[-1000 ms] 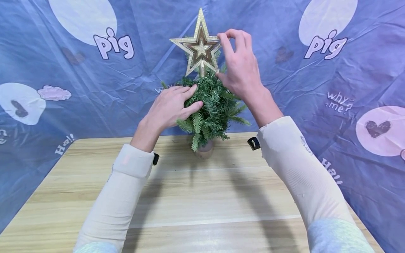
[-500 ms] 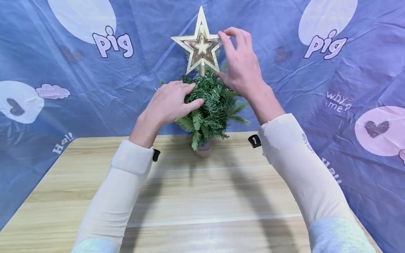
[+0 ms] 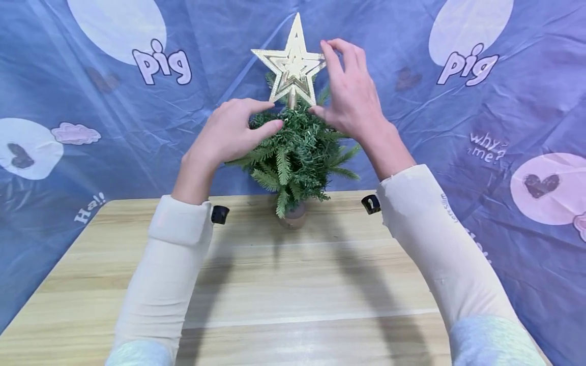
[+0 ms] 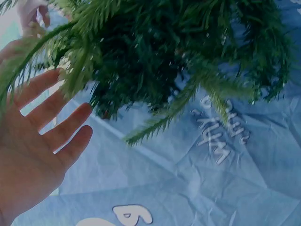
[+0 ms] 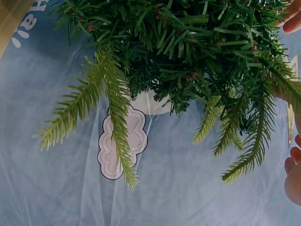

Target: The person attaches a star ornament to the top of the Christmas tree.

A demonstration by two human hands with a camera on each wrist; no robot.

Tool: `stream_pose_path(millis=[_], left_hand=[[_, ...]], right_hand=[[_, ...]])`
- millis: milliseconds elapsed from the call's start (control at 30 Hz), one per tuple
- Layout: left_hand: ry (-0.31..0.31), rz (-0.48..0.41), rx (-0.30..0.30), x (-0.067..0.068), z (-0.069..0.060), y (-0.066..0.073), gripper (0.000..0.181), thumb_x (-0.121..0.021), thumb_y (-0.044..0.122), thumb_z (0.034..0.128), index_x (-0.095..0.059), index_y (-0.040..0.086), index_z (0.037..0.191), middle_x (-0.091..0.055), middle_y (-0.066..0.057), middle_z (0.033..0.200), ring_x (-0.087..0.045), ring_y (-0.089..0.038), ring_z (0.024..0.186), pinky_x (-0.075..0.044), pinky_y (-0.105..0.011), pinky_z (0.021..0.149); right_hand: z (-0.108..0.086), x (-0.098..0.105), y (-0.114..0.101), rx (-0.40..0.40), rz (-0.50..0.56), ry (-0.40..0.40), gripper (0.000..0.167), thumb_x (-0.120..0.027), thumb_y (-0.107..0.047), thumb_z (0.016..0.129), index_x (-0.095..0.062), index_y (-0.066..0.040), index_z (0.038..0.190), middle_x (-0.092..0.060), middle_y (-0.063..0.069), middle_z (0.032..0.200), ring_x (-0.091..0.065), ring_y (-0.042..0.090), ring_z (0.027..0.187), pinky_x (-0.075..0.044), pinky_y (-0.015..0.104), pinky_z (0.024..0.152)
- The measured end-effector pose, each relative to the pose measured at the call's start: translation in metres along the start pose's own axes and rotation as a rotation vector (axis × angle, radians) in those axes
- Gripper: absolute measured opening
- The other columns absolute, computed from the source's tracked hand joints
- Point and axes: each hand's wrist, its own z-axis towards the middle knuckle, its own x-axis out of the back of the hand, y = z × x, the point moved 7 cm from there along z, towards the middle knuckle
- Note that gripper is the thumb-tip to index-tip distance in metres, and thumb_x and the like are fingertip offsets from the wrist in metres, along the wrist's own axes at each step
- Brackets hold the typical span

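A small green artificial Christmas tree [image 3: 304, 147] stands upright on a round base [image 3: 293, 217] at the table's back edge. On its top sits a gold glitter star topper [image 3: 294, 65], tilted slightly right. My right hand [image 3: 352, 91] holds the star's right side, forefinger at the right point and thumb near the lower right point. My left hand [image 3: 224, 132] is at the tree's upper left, its forefinger close to the star's lower left point; contact cannot be told. The left wrist view shows the left hand's fingers [image 4: 68, 125] spread beside the needles.
The wood-grain table [image 3: 274, 290] spreads in front of the tree. Behind it hangs a creased blue printed cloth [image 3: 220, 61], close to the back edge. Longer pine sprigs [image 5: 120, 117] stick out from the tree's sides.
My left hand has moved up and left from the branches to near the star's lower left. The star's top has tipped slightly right. The right hand stays at the star.
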Motion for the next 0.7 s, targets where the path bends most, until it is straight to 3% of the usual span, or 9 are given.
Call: stream_pose_path(millis=[133, 367, 700], left_hand=[[0.023, -0.006, 0.008, 0.007, -0.004, -0.002, 0.062, -0.054, 0.056, 0.0997, -0.053, 0.019, 0.149, -0.050, -0.002, 0.152, -0.040, -0.026, 0.144, -0.028, -0.049, 0.119], [0.025, -0.002, 0.018, 0.008, -0.007, -0.007, 0.059, -0.054, 0.053, 0.1003, -0.055, 0.018, 0.147, -0.052, -0.002, 0.150, -0.041, -0.026, 0.142, -0.030, -0.049, 0.118], [0.041, -0.007, 0.039, 0.014, -0.018, -0.019, 0.056, -0.054, 0.051, 0.1013, -0.056, 0.018, 0.147, -0.052, -0.004, 0.150, -0.040, -0.028, 0.143, -0.026, -0.052, 0.119]], right_hand=[[-0.001, 0.003, 0.001, 0.000, 0.002, 0.021, 0.108, -0.090, -0.033, 0.077, -0.026, -0.007, 0.160, -0.028, 0.012, 0.160, -0.021, 0.026, 0.149, -0.035, 0.039, 0.117], [-0.006, 0.009, 0.004, -0.008, 0.018, 0.027, 0.099, -0.083, -0.039, 0.084, -0.028, -0.007, 0.160, -0.030, 0.012, 0.159, -0.023, 0.025, 0.147, -0.032, 0.037, 0.118], [-0.021, 0.022, 0.008, 0.054, 0.052, 0.082, 0.079, -0.075, -0.032, 0.091, -0.038, -0.003, 0.155, -0.040, 0.018, 0.153, -0.031, 0.030, 0.143, -0.033, 0.040, 0.117]])
